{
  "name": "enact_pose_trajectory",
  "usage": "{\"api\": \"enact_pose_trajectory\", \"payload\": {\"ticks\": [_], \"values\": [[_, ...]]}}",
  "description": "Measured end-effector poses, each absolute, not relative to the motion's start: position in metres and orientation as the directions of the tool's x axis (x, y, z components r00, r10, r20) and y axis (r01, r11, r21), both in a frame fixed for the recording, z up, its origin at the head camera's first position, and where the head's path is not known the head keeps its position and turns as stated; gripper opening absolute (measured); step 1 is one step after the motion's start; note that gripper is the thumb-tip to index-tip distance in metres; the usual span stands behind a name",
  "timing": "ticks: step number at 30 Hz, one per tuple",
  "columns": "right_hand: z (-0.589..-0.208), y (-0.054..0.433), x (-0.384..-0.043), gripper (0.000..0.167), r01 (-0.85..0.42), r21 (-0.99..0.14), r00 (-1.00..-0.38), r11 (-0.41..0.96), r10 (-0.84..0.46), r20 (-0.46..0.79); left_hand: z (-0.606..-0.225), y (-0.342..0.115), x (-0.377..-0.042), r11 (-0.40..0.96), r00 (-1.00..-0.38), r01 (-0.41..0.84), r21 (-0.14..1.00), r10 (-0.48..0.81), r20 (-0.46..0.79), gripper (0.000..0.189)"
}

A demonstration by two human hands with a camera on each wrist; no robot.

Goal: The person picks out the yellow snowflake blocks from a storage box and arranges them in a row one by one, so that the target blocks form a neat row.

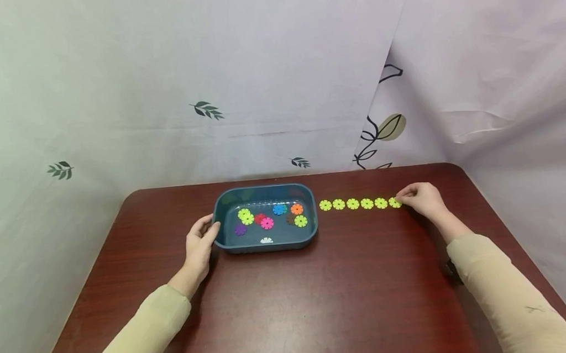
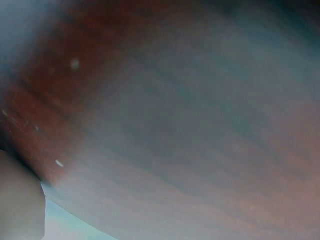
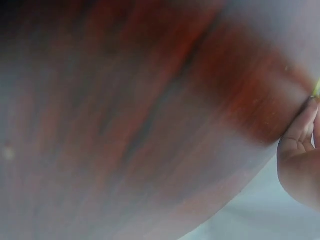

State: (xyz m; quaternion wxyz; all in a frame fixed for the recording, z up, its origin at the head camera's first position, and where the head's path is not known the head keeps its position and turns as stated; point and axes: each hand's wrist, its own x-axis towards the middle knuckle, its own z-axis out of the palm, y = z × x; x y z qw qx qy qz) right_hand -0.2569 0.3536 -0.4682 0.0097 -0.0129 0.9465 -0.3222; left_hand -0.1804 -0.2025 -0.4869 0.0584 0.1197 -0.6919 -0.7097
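A dark blue rectangular tray point(image 1: 267, 247) stands on the table, with my left hand point(image 1: 200, 247) gripping its left end, thumb over the rim. Inside lie several notched plastic flower discs, among them a purple disc point(image 1: 240, 230), a pink disc point(image 1: 267, 223), an orange disc point(image 1: 297, 209) and a white disc point(image 1: 266, 240). Right of the tray, yellow-green discs point(image 1: 353, 204) form a straight row. My right hand point(image 1: 424, 201) pinches the yellow-green disc point(image 1: 394, 202) at the row's right end. Only a sliver of yellow shows at the fingertips in the right wrist view.
The reddish-brown wooden table point(image 1: 283, 309) has its far edge against a pale curtain point(image 1: 265, 78) with leaf prints. Curtain also hangs along both sides. The left wrist view is mostly blurred tabletop.
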Motion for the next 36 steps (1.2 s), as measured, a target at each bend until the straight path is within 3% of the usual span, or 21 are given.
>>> {"api": "enact_pose_trajectory", "payload": {"ticks": [17, 36], "values": [[-0.461, 0.348, -0.261, 0.035, 0.014, -0.717, -0.999, 0.697, -0.020, -0.038, -0.488, -0.202, -0.182, -0.038, -0.968, -0.077, 0.996, -0.237, -0.084, 0.042], [-0.445, 0.291, -0.270, 0.028, -0.076, -0.793, -0.993, 0.605, -0.118, 0.005, -0.487, -0.203, -0.181, -0.043, -0.966, -0.079, 0.996, -0.244, -0.087, 0.041]]}}
